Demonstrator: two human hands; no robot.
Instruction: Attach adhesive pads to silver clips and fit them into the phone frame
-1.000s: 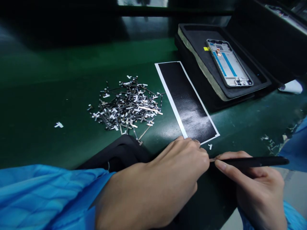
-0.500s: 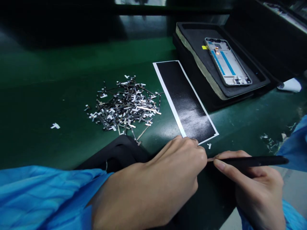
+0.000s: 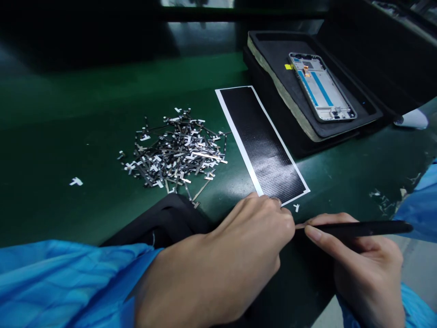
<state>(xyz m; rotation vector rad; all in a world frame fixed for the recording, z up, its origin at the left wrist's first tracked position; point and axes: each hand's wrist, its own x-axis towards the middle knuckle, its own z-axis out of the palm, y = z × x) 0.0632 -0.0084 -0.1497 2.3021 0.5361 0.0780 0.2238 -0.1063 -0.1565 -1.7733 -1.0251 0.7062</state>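
Loads of tiny strips (image 3: 177,152) lie piled beyond the left hand (image 3: 235,250), can't tell what that's gripping, while the right hand (image 3: 370,269) pinches a black tool (image 3: 368,228).

Single view: the head-worn camera looks from above the near edge of the worktop (image 3: 51,100), facing forward and down. Range is close: left hand (image 3: 225,253) and right hand (image 3: 362,262) occupy the lower foreground.

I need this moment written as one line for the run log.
left hand: curled, grip hidden; right hand: holding black tool; small strips: heaped on green surface; white-edged black sheet: right of strips; phone frame: in black tray
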